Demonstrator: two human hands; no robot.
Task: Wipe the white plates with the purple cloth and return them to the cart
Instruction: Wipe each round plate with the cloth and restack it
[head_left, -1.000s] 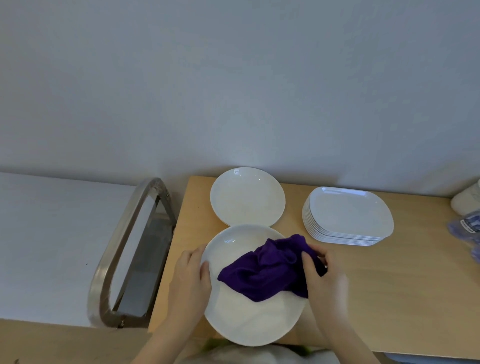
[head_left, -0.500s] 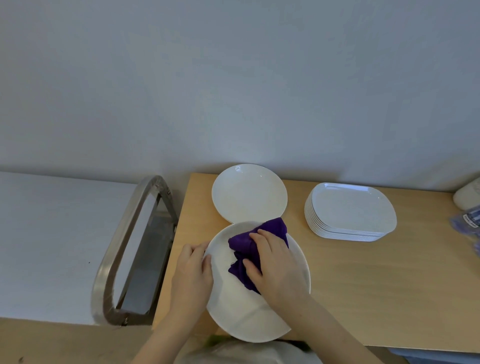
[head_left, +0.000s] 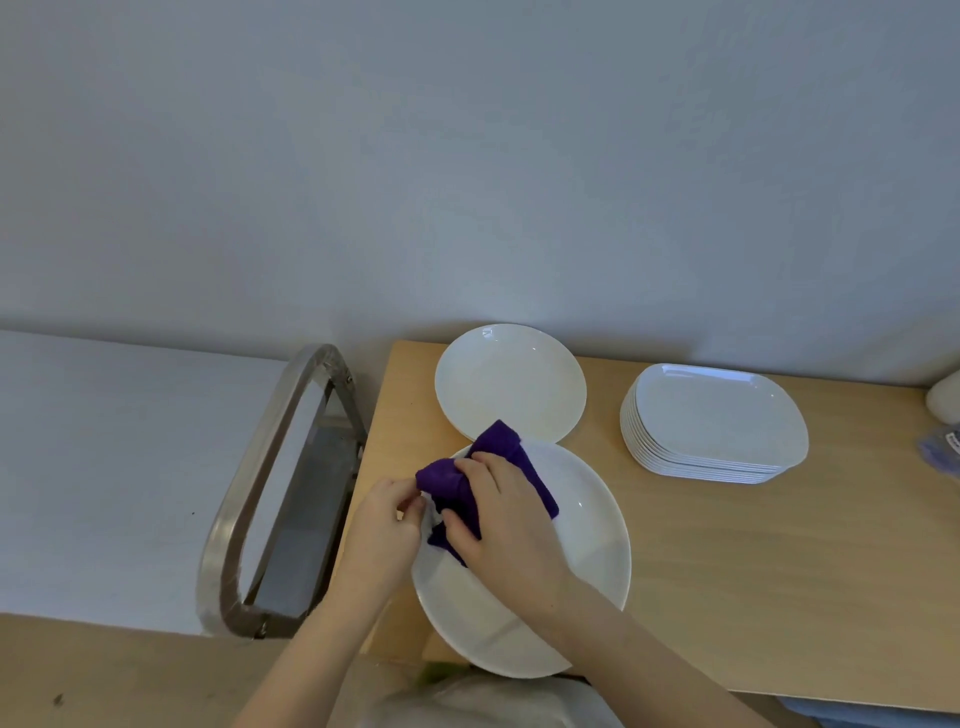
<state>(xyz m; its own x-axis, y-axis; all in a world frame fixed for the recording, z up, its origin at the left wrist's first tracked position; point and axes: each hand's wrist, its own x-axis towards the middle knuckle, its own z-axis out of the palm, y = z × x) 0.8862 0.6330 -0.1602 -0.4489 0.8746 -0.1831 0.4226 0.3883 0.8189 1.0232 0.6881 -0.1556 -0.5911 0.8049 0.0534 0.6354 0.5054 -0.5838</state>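
A large round white plate (head_left: 587, 561) lies at the front edge of the wooden table (head_left: 779, 571), partly over the edge. My right hand (head_left: 506, 525) grips the bunched purple cloth (head_left: 498, 452) and presses it on the plate's upper left part. My left hand (head_left: 384, 525) holds the plate's left rim, fingers curled over it. A second round white plate (head_left: 511, 382) sits just behind, near the wall.
A stack of several white oblong plates (head_left: 711, 421) stands to the right of the round plates. A metal cart handle (head_left: 275, 483) and cart frame stand left of the table. Bottles show at the far right edge (head_left: 943, 415).
My right hand has swept the cloth from the plate's right side to its upper left. The left hand has kept its hold on the rim.
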